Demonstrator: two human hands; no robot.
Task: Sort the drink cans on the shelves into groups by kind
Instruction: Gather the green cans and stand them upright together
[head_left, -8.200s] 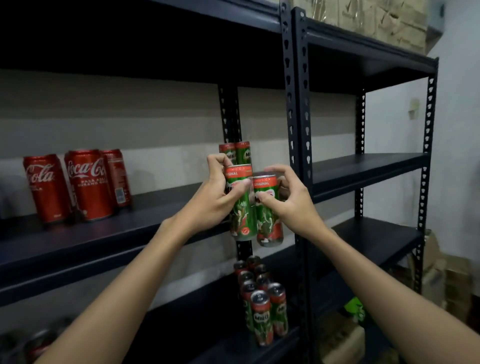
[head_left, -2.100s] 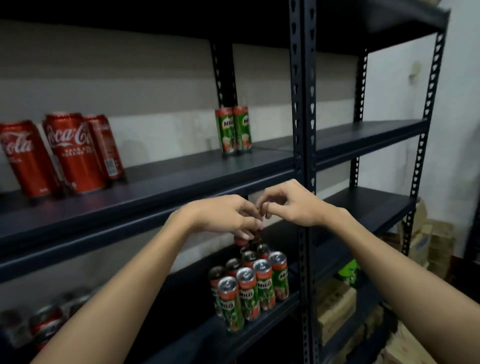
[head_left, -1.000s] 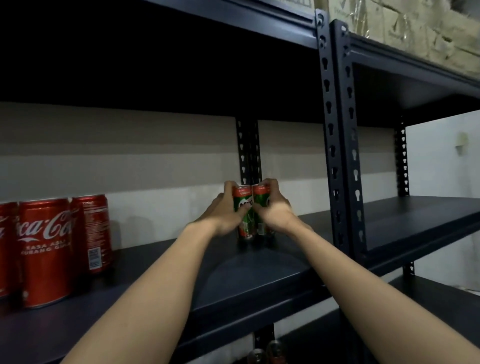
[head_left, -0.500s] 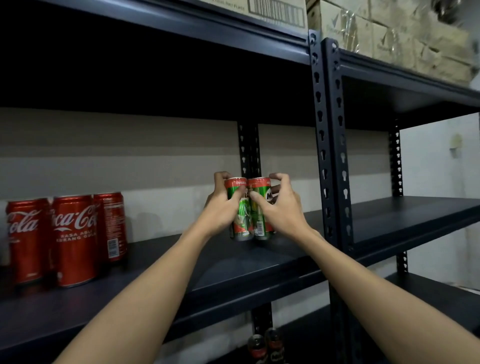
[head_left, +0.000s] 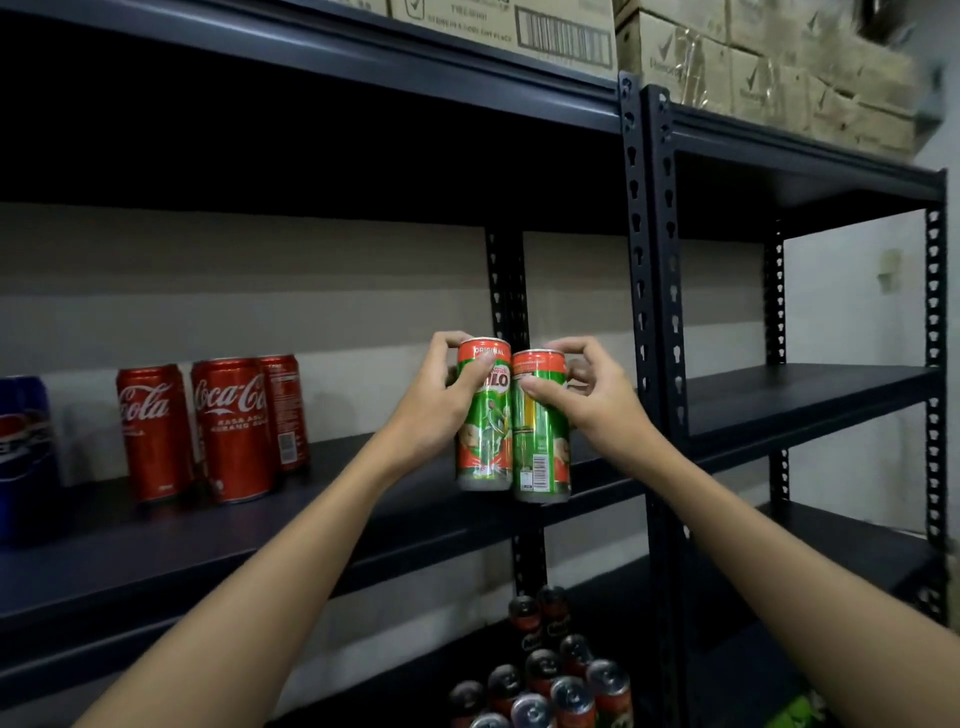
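2 Milo cans now lifted nearer in gripping hands; left Pepsi can cropped.

Milo cans held: 2 | Coca-Cola cans: 3 | hands: 2

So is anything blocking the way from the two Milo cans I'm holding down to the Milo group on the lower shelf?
Yes: the middle shelf lies between the held cans and the Milo group below, so they must come forward past its front edge first.

dim indoor light, deep shadow under upper shelf, wide-angle bending at edges
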